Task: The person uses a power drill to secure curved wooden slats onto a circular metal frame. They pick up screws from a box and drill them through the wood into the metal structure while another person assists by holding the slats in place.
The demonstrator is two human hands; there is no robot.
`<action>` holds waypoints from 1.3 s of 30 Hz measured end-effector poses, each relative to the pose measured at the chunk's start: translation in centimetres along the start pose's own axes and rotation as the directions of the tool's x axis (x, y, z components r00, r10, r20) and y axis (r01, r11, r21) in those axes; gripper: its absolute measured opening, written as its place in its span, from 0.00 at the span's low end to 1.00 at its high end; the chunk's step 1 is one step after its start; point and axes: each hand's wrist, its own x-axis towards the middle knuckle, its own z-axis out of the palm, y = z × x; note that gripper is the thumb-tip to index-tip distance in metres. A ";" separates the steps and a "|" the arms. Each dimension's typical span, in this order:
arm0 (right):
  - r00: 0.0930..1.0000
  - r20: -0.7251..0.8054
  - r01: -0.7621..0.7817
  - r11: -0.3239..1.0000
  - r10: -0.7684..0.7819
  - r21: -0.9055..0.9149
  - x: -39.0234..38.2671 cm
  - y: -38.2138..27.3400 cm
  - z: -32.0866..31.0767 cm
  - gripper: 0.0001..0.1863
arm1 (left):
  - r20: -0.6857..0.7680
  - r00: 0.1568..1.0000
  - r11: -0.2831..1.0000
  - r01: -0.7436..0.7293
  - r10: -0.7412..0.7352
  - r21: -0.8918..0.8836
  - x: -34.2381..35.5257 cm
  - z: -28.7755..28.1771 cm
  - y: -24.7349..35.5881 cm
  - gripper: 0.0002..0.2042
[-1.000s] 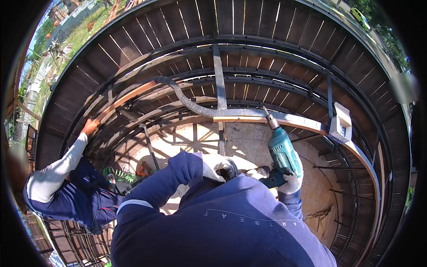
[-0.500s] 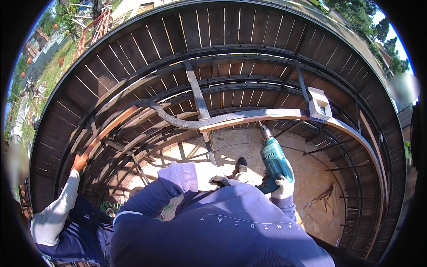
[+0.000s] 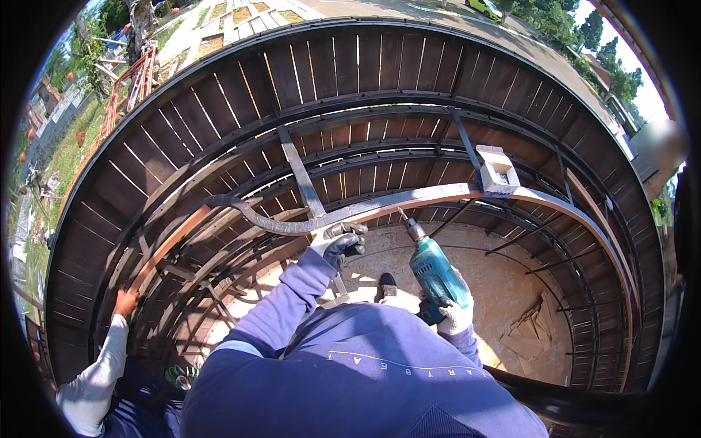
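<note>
My right hand (image 3: 456, 315), in a pale glove, grips the rear handle of a teal power drill (image 3: 434, 274). The drill's bit points up and left, close under the near edge of a curved wood-and-metal rail (image 3: 401, 201). My left hand (image 3: 338, 243), in a glove with dark fingers, is just below the rail where an upright metal bar (image 3: 301, 175) meets it. Its fingers are curled toward the right; whatever they may hold is hidden. At far left, a co-worker's bare hand (image 3: 125, 303) rests on the rail's reddish-brown wooden strip (image 3: 164, 244).
An open white cardboard box (image 3: 499, 175) with small grey contents sits on the rail. A curved wall of dark slats (image 3: 358, 62) surrounds me, with metal hoops and struts. Torn brown cardboard (image 3: 531, 328) lies on the floor at right.
My left hand has moved up and forward from near my waist to the rail. The view has shifted, and the drill now tilts more to the left.
</note>
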 end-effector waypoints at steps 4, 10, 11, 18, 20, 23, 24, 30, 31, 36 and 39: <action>0.992 0.121 0.048 0.985 -0.028 -0.165 0.2 0.9 -0.1 0.57 | -0.248 0.969 0.906 -0.107 0.002 -0.410 3.7 1.0 0.3 0.12; 0.989 0.145 0.027 0.976 0.005 -0.218 0.2 2.0 -0.1 0.54 | -0.182 0.980 0.894 -0.007 -0.084 -0.449 5.1 0.5 -0.4 0.13; 0.987 0.157 0.058 0.973 -0.024 -0.221 0.2 2.5 -0.6 0.54 | -0.162 0.983 0.890 0.000 -0.083 -0.455 5.0 0.6 -0.6 0.14; 0.994 0.108 0.005 0.952 0.029 -0.306 0.1 1.1 0.2 0.52 | -0.081 0.989 0.886 0.072 -0.122 -0.457 4.1 1.2 -0.9 0.18; 0.993 0.119 0.028 0.939 0.014 -0.343 0.1 1.2 -0.2 0.52 | -0.098 0.988 0.895 0.064 -0.119 -0.442 4.0 1.2 -1.2 0.18; 0.987 0.159 0.085 0.941 -0.034 -0.327 0.2 1.6 -0.8 0.52 | -0.101 0.990 0.910 0.053 -0.103 -0.410 4.5 0.7 -2.0 0.18; 0.986 0.164 0.090 0.940 -0.038 -0.328 0.1 1.6 -0.9 0.52 | -0.105 0.989 0.920 0.055 -0.104 -0.388 4.3 1.0 -1.7 0.18; 0.992 0.118 0.077 0.935 -0.038 -0.346 -0.2 2.7 -1.3 0.52 | -0.031 0.996 0.915 0.067 -0.086 -0.399 4.4 0.1 -2.7 0.18; 0.994 0.106 0.066 0.928 -0.028 -0.367 -0.3 3.0 -1.4 0.53 | -0.048 0.994 0.921 0.070 -0.095 -0.383 4.3 0.4 -2.8 0.18; 0.989 0.052 -0.121 0.959 0.139 -0.257 -0.6 3.6 1.9 0.53 | -0.464 0.861 0.891 -0.031 -0.206 -0.453 6.5 0.4 -7.5 0.13; 0.966 0.162 -0.216 0.974 0.201 0.075 -0.5 7.4 -0.1 0.41 | -0.508 0.799 0.753 -0.108 -0.323 -0.649 7.0 3.0 -8.2 0.11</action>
